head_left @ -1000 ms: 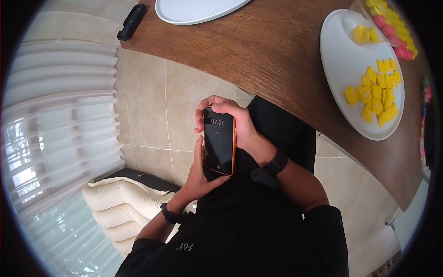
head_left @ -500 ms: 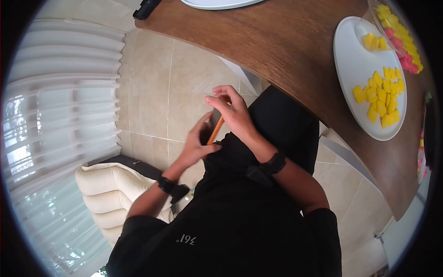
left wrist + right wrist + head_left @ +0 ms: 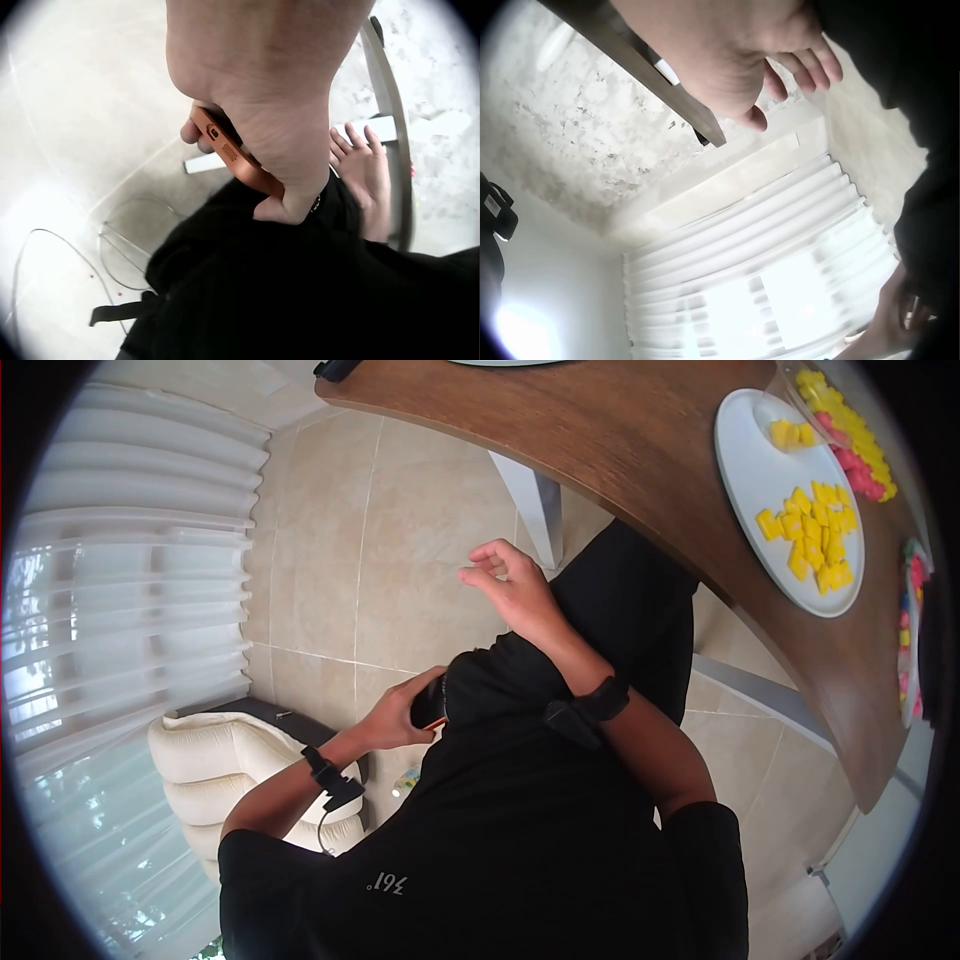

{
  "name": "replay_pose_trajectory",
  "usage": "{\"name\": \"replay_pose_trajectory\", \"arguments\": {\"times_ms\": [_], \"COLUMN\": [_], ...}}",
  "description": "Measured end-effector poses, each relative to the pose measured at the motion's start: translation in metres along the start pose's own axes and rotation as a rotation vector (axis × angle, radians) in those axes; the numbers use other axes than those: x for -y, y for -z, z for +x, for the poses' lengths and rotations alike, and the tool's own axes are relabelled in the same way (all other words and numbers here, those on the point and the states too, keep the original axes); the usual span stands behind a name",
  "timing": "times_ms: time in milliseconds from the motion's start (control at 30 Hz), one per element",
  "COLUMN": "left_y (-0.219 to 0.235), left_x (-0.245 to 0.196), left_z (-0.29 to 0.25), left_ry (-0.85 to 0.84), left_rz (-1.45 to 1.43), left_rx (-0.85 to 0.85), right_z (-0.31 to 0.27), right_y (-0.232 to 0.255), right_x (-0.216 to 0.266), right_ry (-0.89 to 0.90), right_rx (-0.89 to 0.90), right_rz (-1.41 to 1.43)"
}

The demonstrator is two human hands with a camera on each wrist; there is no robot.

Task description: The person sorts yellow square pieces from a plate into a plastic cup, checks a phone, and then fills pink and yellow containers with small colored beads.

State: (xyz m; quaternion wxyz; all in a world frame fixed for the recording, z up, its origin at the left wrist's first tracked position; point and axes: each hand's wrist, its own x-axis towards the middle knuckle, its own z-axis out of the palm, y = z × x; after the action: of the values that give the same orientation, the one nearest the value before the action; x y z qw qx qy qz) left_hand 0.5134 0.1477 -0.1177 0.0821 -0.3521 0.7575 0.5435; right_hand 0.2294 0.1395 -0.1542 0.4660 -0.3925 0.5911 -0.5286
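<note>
Gripping the phone (image 3: 428, 703) down at the person's left side, the left hand (image 3: 388, 716) has its thumb on one side of the orange case and fingers wrapped round the other, tucked right up against the black clothing (image 3: 500, 700). There's what looks like a zip (image 3: 316, 203) just beside the thumb, but whether the phone's far end is inside an opening, I can't tell! Over to the right hand (image 3: 512, 592): nothing in it, fingers apart and loosely bent, hanging near the table (image 3: 640, 450) edge. So the step in hand, by my reading, is stowing the phone at the hip. That calls for lining its narrow end up with any pocket there and keeping the pinch firm until the cloth takes the weight. Up on the table, the white plate (image 3: 752, 470) of yellow pieces (image 3: 815, 538) sits well apart from both hands.
</note>
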Motion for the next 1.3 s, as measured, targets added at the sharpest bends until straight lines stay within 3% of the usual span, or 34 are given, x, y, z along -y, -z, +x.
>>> {"name": "replay_pose_trajectory", "arguments": {"times_ms": [33,100,133,200,233,300,367,433,500,533,633,700,767,833,900,1067,1133,1233,1300], "left_y": [-0.007,-0.015,-0.015,-0.018,-0.016,-0.018,-0.022,-0.03,-0.042,-0.044,-0.047,-0.045,-0.042,-0.035,-0.027,-0.028,-0.034,-0.04,-0.038], "left_x": [-0.007,-0.016,-0.014,-0.007,-0.006,-0.003,-0.001,0.004,0.009,-0.008,-0.028,-0.003,0.01,-0.001,-0.039,-0.104,-0.107,-0.09,-0.049], "left_z": [0.013,0.035,0.04,0.052,0.056,0.057,0.059,0.059,0.06,0.054,0.06,0.078,0.095,0.095,0.085,0.088,0.1,0.109,0.111], "left_ry": [-0.015,-0.251,-0.272,-0.065,-0.089,0.133,0.112,0.1,-0.11,-0.151,-0.068,-0.075,-0.268,-0.268,0.001,0.055,-0.19,-0.12,-0.087], "left_rz": [-0.003,0.013,0.018,-0.193,-0.177,-0.407,-0.422,-0.45,-0.265,-0.237,-0.198,-0.241,-0.105,-0.043,-0.144,-0.173,0.015,-0.059,-0.061], "left_rx": [0.002,-0.071,-0.073,-0.086,-0.068,-0.005,-0.006,-0.014,-0.109,-0.104,-0.13,-0.154,-0.246,-0.249,-0.132,-0.113,-0.076,-0.089,-0.108], "right_z": [-0.002,-0.004,-0.005,-0.008,-0.009,-0.013,-0.014,-0.017,-0.026,-0.03,-0.046,-0.049,-0.051,-0.051,-0.052,-0.042,-0.031,-0.015,-0.009], "right_y": [0.001,0.003,0.005,0.007,0.007,0.009,0.009,0.009,0.018,0.021,0.038,0.047,0.06,0.072,0.086,0.107,0.106,0.096,0.092], "right_x": [-0.002,0.0,0.002,0.006,0.007,0.008,0.006,0.006,0.016,0.02,0.036,0.036,0.034,0.029,0.026,0.024,0.01,-0.012,-0.019], "right_ry": [-0.007,-0.001,-0.021,-0.028,-0.015,0.001,-0.017,0.04,-0.012,-0.009,0.027,0.051,0.124,0.094,0.1,0.13,0.17,0.233,0.113], "right_rx": [0.007,0.004,0.012,-0.004,-0.008,-0.044,0.031,-0.005,0.075,0.118,0.211,0.23,0.245,0.245,0.202,0.152,0.117,0.087,0.198], "right_rz": [0.03,0.046,0.109,0.169,0.215,0.266,0.203,0.196,0.154,0.138,0.059,0.049,-0.107,-0.119,-0.123,-0.145,-0.154,-0.286,-0.446]}}
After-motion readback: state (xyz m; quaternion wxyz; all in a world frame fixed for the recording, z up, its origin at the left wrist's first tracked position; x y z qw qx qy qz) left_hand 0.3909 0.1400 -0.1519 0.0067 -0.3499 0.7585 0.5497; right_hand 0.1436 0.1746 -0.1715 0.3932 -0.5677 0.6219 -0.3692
